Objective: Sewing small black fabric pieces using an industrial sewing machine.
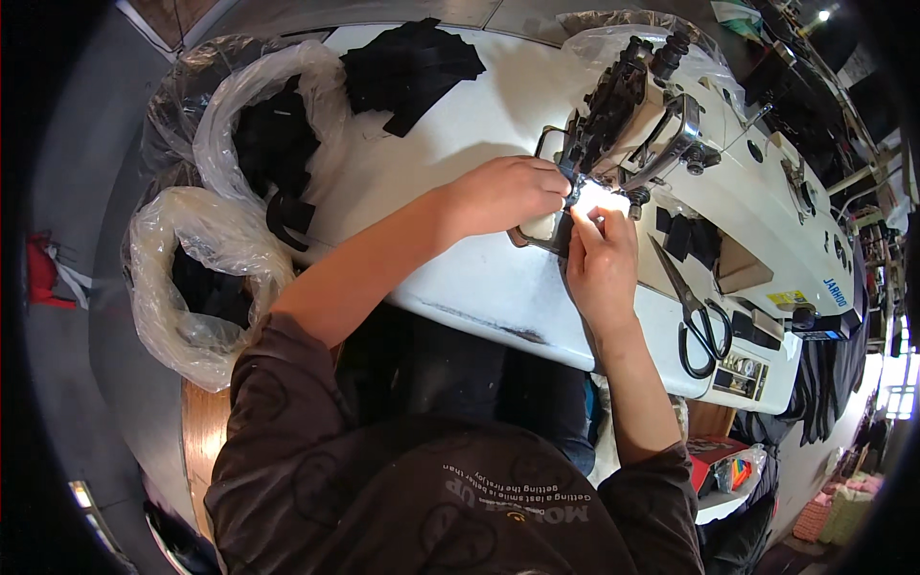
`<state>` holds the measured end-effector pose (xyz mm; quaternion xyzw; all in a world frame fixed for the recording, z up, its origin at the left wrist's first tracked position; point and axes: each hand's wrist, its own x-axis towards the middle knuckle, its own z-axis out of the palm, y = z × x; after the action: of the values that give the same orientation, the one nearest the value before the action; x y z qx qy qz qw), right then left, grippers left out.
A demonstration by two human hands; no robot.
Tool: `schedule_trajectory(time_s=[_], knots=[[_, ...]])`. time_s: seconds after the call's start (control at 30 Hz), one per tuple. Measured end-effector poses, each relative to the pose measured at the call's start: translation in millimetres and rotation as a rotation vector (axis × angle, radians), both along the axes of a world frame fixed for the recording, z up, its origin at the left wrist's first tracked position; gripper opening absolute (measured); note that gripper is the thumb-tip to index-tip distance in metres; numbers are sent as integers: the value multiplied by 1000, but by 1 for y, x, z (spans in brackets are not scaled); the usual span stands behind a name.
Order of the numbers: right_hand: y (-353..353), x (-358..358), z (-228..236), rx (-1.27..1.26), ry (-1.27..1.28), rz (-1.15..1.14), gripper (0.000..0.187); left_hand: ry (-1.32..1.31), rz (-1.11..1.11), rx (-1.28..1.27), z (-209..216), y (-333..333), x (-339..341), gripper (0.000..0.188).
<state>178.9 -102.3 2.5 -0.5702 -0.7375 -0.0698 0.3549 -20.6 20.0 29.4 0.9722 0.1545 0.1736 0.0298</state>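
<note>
Both my hands meet under the needle area of a white sewing machine (pixel 661 144), where its lamp throws a bright glare. My left hand (pixel 508 196) comes in from the left, fingers curled and closed beside the presser foot. From below, my right hand (pixel 604 259) reaches up with thumb and fingers pinched together in the light. Glare and my own fingers hide what they hold. A dark strip lies at the metal plate (pixel 539 222) below my left fingers. Black-handled scissors (pixel 692 311) rest on the table to the right of my right hand.
Black fabric pieces (pixel 412 72) lie at the back of the white table (pixel 450 297). On the left, two clear plastic bags (pixel 158 254) hold black pieces. More black scraps (pixel 692 238) sit under the machine arm. A small parts tray (pixel 741 374) is set into the right corner.
</note>
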Motion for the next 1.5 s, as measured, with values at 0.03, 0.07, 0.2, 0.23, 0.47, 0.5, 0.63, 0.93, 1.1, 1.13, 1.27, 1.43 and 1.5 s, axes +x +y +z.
schedule_trajectory(time_s=[0.03, 0.07, 0.2, 0.23, 0.47, 0.5, 0.63, 0.93, 1.1, 1.13, 1.27, 1.43, 1.5], knots=[[0, -1, 0, -3, -12, -3, 26, -7, -24, -21, -4, 1, -1, 41], [0, -1, 1, -1, -14, -7, 26, -9, -28, -19, -7, 2, -1, 41], [-1, 5, -5, -31, 86, -20, 29, -146, -89, 48, -19, 4, -3, 42], [-1, 6, -6, -64, 180, -32, 31, -181, -91, 74, -21, 4, -4, 43], [-3, 2, 2, -33, 31, 19, 39, -153, -48, -15, -17, 4, -3, 41], [-3, 1, 3, -41, 11, 9, 39, -156, -58, -29, -17, 4, -2, 40], [-2, -3, 7, -68, -56, -40, 38, -164, -25, -15, -25, 13, 0, 42], [-1, 2, 0, -56, -26, -31, 36, -184, 46, 8, -27, 20, 7, 22], [0, 4, -3, -23, 27, -23, 35, -221, 109, -88, -24, 19, 9, 25], [0, 5, -4, -4, 47, -19, 35, -178, 172, -275, -20, 16, 10, 26], [2, 4, -4, -14, 125, -15, 36, -218, 63, 24, -28, 9, 1, 25], [0, 4, -1, 7, 59, 11, 36, -85, 189, 79, -19, -42, 6, 23], [0, 4, -2, 20, 58, 23, 36, 36, 248, 40, -17, -47, 7, 23]])
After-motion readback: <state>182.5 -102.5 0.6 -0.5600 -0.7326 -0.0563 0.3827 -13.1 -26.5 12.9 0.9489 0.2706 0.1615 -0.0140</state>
